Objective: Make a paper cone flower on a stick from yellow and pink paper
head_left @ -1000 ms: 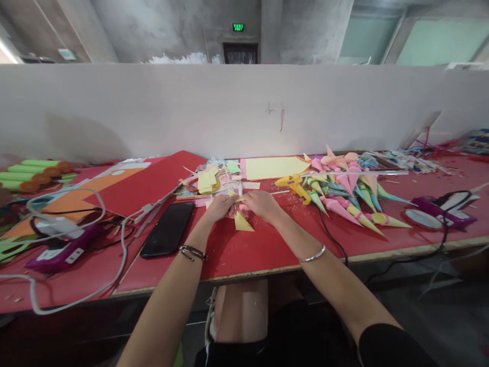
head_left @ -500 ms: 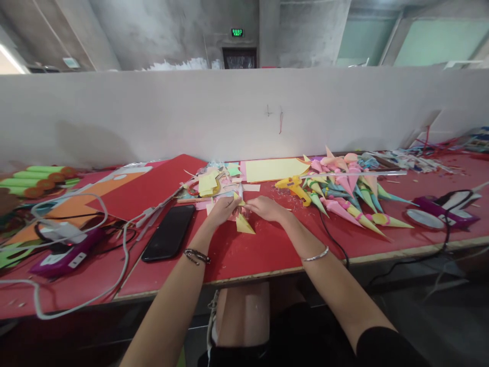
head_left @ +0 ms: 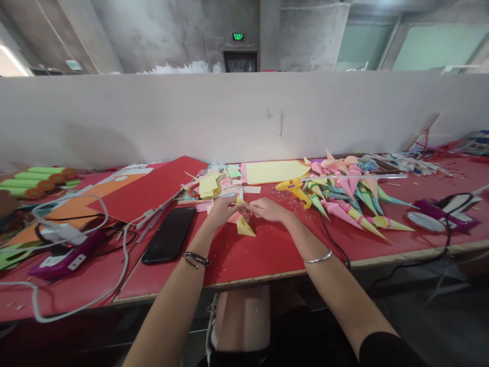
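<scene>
My left hand [head_left: 221,212] and my right hand [head_left: 267,209] meet over the red table, fingers closed on a small piece of yellow paper [head_left: 240,200] between them. Just below them, a folded yellow paper piece [head_left: 245,227] lies on the red surface. Behind my left hand is a heap of paper scraps with yellow squares [head_left: 209,185] on top. A yellow glue gun [head_left: 295,190] rests to the right of my right hand, beside a pile of pastel paper cones [head_left: 344,186].
A black phone [head_left: 169,235] lies left of my left arm. Purple power strips [head_left: 69,253] with cables sit at both sides. Red sheets [head_left: 148,186] and pale yellow sheets [head_left: 275,172] lie behind. A white partition [head_left: 191,117] borders the table [head_left: 267,255].
The fingers of both hands have shifted slightly around the small yellow paper, and less of it shows. The whole view has moved a little; the other objects stay in place.
</scene>
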Demonstrator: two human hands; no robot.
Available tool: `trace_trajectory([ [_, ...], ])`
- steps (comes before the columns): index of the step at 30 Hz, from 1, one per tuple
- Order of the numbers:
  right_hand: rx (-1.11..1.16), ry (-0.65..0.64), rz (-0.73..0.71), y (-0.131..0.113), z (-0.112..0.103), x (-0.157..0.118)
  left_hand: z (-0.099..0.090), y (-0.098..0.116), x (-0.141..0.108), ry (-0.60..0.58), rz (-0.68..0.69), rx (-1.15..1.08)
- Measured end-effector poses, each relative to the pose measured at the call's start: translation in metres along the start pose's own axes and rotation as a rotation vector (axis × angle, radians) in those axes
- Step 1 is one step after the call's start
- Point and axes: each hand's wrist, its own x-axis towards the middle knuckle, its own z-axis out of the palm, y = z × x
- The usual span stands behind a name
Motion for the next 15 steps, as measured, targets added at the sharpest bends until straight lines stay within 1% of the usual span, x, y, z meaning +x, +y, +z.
trace_trajectory([
  [3, -0.145, 0.147, 0.055, -0.005, 0.007, 0.001, 0.003, 0.001, 0.001, 0.079, -0.038, -0.02],
  [6, -0.299, 0.243, 0.115, -0.009, 0.014, 0.004, 0.005, -0.001, 0.003, 0.106, -0.056, -0.038],
  [11, -0.327, 0.252, 0.14, -0.009, 0.015, 0.007, 0.008, -0.005, 0.005, 0.174, -0.054, -0.074],
  [15, -0.242, 0.239, 0.103, -0.008, 0.012, 0.007, 0.008, -0.004, 0.005, 0.237, -0.042, -0.112],
])
